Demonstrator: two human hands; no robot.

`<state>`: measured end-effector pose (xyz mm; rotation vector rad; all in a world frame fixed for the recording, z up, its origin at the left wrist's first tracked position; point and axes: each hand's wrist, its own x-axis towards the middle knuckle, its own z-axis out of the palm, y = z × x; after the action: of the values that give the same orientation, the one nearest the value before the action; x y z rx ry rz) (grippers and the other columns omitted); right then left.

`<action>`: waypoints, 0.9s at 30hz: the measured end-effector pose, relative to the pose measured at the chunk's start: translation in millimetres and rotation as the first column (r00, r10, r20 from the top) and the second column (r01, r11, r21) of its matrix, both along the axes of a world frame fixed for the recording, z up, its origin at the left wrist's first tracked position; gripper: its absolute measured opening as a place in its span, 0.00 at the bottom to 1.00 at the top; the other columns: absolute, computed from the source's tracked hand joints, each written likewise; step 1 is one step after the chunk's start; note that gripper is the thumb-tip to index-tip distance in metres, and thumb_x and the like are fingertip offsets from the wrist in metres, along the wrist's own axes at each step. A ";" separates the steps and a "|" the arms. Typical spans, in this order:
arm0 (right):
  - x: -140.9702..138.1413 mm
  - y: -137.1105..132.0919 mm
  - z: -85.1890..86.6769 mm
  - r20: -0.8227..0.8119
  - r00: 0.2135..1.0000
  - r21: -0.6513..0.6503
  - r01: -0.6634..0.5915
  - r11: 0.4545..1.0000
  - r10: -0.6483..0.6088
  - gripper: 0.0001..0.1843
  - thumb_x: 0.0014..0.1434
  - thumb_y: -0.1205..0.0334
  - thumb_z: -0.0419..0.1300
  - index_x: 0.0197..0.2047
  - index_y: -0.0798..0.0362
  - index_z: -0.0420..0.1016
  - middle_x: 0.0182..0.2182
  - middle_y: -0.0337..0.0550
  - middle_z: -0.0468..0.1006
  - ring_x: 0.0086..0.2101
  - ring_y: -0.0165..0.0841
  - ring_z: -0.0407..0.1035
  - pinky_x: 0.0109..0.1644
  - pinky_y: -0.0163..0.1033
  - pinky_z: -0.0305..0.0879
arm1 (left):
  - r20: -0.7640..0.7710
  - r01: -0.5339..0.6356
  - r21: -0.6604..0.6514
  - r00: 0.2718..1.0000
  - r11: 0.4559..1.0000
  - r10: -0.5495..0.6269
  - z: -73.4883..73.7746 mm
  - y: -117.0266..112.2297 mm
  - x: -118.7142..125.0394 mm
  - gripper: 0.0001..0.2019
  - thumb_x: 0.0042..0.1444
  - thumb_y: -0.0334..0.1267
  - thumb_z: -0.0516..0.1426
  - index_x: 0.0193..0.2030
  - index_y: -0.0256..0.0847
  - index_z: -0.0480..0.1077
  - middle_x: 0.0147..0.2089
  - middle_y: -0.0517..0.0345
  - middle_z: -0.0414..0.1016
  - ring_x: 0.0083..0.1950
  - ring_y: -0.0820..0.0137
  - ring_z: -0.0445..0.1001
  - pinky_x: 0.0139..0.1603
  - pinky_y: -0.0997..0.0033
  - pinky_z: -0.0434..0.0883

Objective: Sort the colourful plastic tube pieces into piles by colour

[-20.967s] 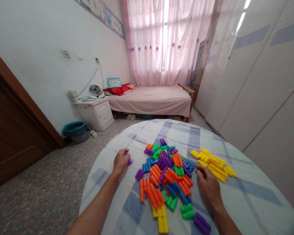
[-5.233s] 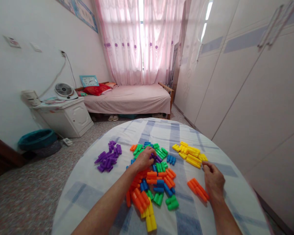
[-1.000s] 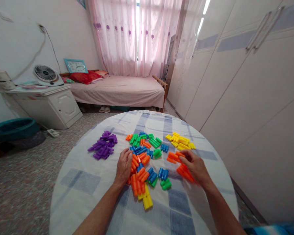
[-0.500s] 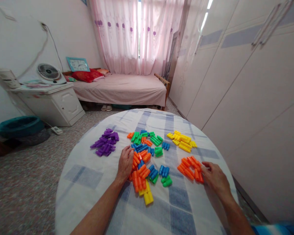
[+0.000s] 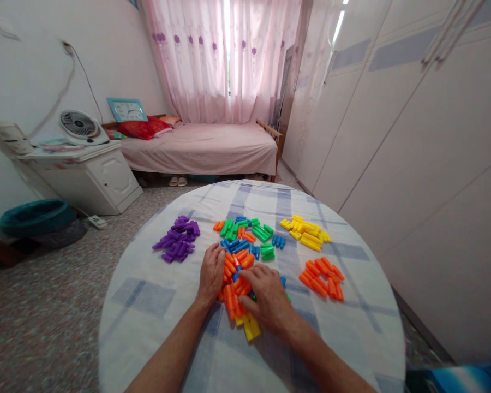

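A mixed heap of tube-shaped plastic building pieces lies mid-table, with orange pieces (image 5: 230, 302) in front, yellow ones (image 5: 251, 328) at the near end, and blue pieces (image 5: 236, 246) and green pieces (image 5: 267, 251) toward the back. My left hand (image 5: 213, 273) rests along the heap's left side, fingers stretched out and touching it. Over the heap's right side reaches my right hand (image 5: 269, 296), its thumb and fingers apart at the orange pieces. It hides several blue and green pieces beneath. A separate group of orange pieces (image 5: 314, 285) lies to the right.
Purple pieces (image 5: 175, 243) are piled at the table's left, yellow pieces (image 5: 311, 242) at the back right. A checked cloth (image 5: 143, 300) covers the round table. Beyond stand a bed (image 5: 204, 147), a white cabinet (image 5: 117, 180) and a wardrobe (image 5: 413, 164).
My right hand has moved left from the separate orange group to the mixed heap, leaving orange pieces behind on the right. My left hand has stayed beside the heap.
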<state>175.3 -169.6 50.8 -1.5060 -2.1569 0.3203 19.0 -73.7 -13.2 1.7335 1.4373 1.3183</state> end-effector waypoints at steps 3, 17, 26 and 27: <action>-4.9 3.2 -3.3 -0.055 0.998 0.020 0.012 1.000 -0.010 0.21 0.52 0.65 0.60 0.51 0.47 0.69 0.46 0.42 0.73 0.50 0.37 0.63 0.55 0.46 0.55 | -0.010 0.007 -0.009 1.000 1.000 -0.007 -1.5 0.8 -0.8 0.19 0.61 0.45 0.44 0.43 0.38 0.72 0.56 0.48 0.65 0.60 0.65 0.63 0.65 0.59 0.57; 148.2 -27.0 -11.2 0.192 0.785 0.189 0.560 0.807 -0.589 0.20 0.56 0.56 0.52 0.50 0.52 0.70 0.47 0.49 0.73 0.49 0.44 0.64 0.51 0.51 0.59 | -0.034 -0.011 -0.004 0.999 1.000 0.011 -2.0 0.9 0.7 0.20 0.61 0.45 0.44 0.44 0.36 0.72 0.56 0.46 0.65 0.59 0.63 0.63 0.64 0.58 0.57; 104.8 -21.3 -4.0 0.012 0.914 0.204 0.396 0.896 -0.406 0.18 0.58 0.55 0.53 0.50 0.50 0.69 0.49 0.49 0.71 0.52 0.43 0.61 0.56 0.50 0.56 | 0.017 -0.032 -0.003 0.999 0.999 0.032 2.6 -2.2 1.4 0.18 0.62 0.43 0.44 0.43 0.37 0.71 0.54 0.48 0.66 0.58 0.66 0.65 0.64 0.62 0.58; 88.7 -21.2 -0.9 -0.021 0.950 0.169 0.309 0.936 -0.310 0.17 0.58 0.56 0.54 0.50 0.50 0.68 0.49 0.48 0.71 0.51 0.41 0.62 0.56 0.48 0.56 | 0.027 -0.035 -0.009 0.999 0.999 0.035 3.7 -2.7 1.6 0.18 0.62 0.43 0.44 0.43 0.37 0.71 0.54 0.48 0.66 0.58 0.67 0.65 0.64 0.63 0.58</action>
<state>264.0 -190.8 49.9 -1.7131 -1.8578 0.0211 20.6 -76.5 -9.5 1.6861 1.4625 1.3469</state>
